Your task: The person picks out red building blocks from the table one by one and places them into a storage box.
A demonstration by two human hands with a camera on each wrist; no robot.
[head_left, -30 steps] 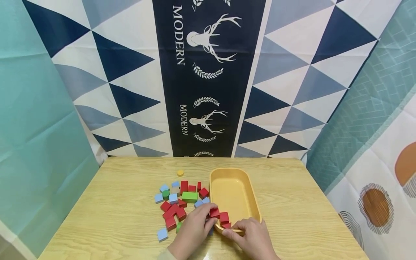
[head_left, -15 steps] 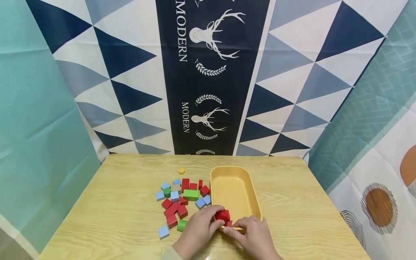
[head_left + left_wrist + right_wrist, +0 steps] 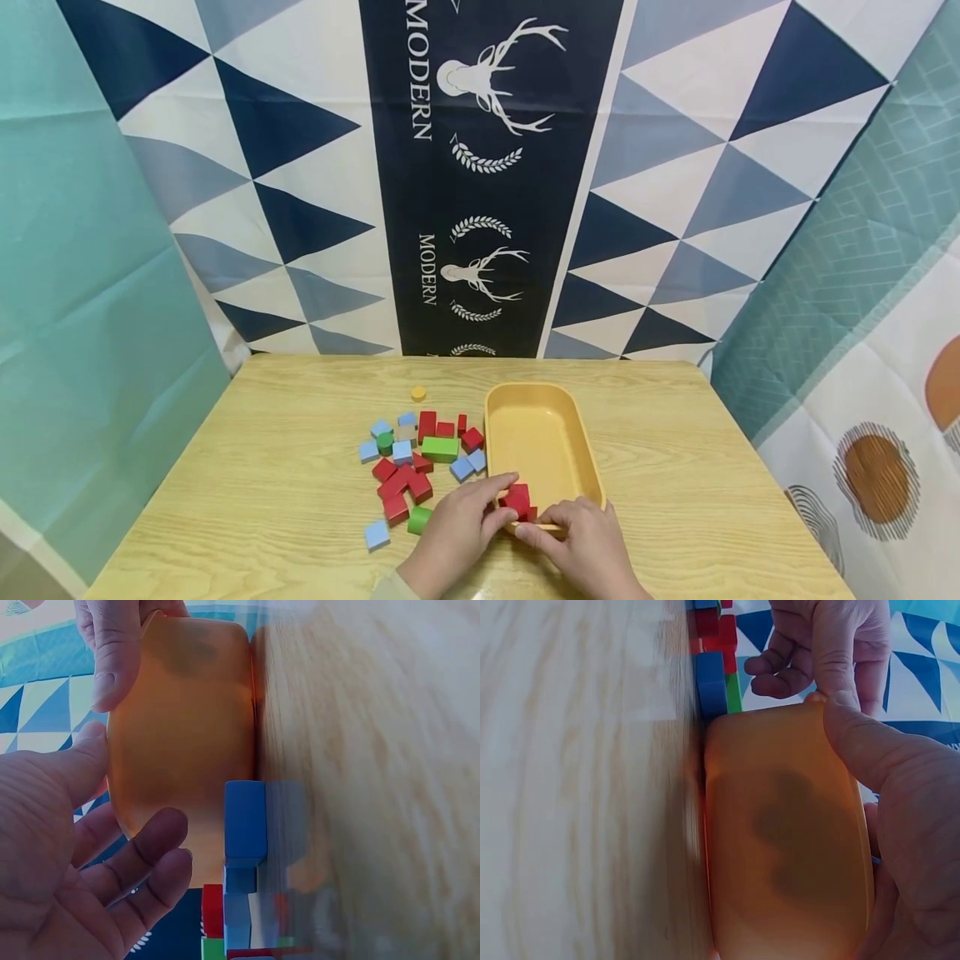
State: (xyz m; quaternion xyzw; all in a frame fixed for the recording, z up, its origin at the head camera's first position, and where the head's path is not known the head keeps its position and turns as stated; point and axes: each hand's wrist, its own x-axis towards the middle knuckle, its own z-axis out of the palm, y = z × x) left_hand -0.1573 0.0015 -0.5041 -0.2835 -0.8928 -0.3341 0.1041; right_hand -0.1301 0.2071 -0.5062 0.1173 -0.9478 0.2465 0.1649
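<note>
At the near left corner of the yellow tray, my left hand has its thumb and index finger around a red block just inside the rim. Another red piece shows below it. In the left wrist view, the left hand's other fingers curl loosely outside the tray wall. My right hand grips the near rim, thumb outside and fingers inside. The right wrist view shows that thumb against the tray's outer wall, close to the left thumb.
Left of the tray lie several red blocks, several blue blocks, a long green block, a dark green cylinder and a light green piece. A small yellow disc sits farther back on the wooden table.
My left hand has moved slightly right, bringing the red block from over the left rim in among the red pieces at the tray's corner. The right hand keeps its grip on the rim.
</note>
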